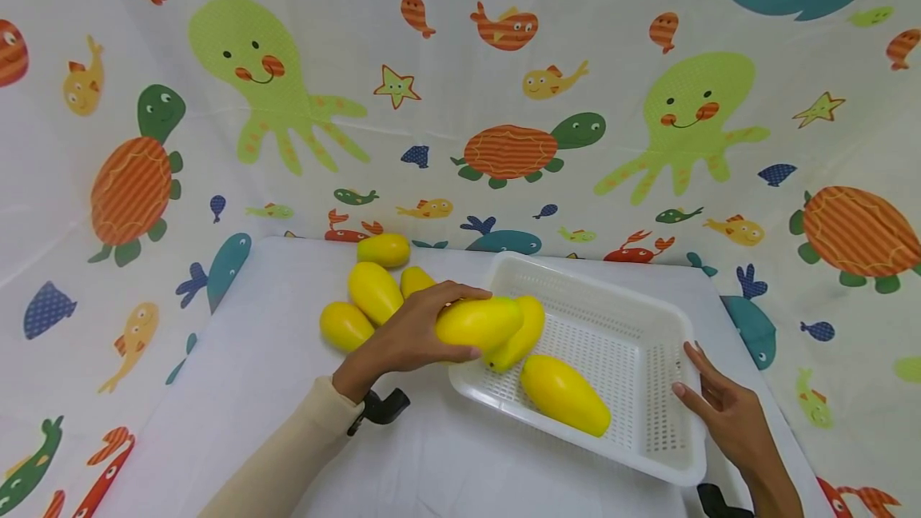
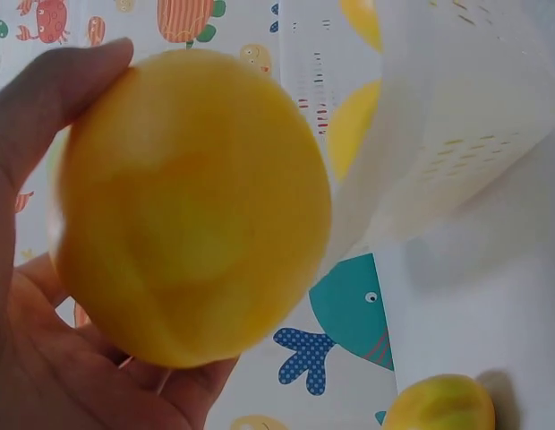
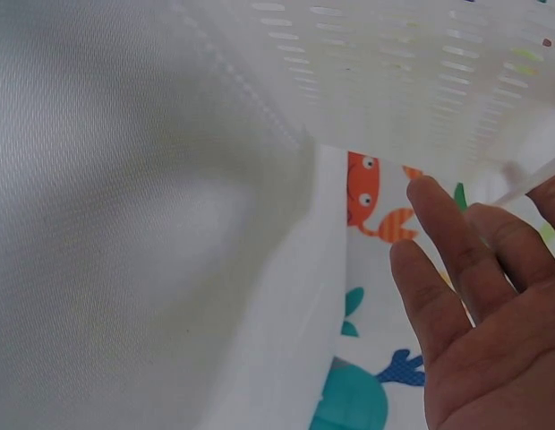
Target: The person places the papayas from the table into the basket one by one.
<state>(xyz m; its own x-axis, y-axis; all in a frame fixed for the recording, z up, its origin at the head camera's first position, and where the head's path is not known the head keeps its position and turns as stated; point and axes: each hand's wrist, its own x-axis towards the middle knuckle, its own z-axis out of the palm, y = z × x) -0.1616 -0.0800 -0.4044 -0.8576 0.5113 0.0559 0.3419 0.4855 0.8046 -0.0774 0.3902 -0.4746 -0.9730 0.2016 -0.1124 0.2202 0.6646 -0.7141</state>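
Observation:
My left hand (image 1: 410,326) grips a yellow mango (image 1: 475,324) over the basket's left end, thumb on the near side and fingers on the far side. In the left wrist view that mango (image 2: 197,206) is large, its rounded end facing the camera. Inside the white plastic basket (image 1: 651,310) lie two mangoes: one (image 1: 531,330) at the left end, partly hidden behind the held one, and another (image 1: 564,396) along the near wall. At the basket's right rim, thumb and index fingertip of my right hand (image 1: 734,414) touch; in the right wrist view its other fingers (image 3: 461,251) extend loosely outside the wall.
Several more mangoes (image 1: 374,292) lie in a group on the white table (image 1: 432,438), left of the basket. Behind the table and along its sides hangs a white cloth (image 1: 446,70) printed with sea animals. A black wrist mount (image 1: 384,406) sticks out from the left wrist.

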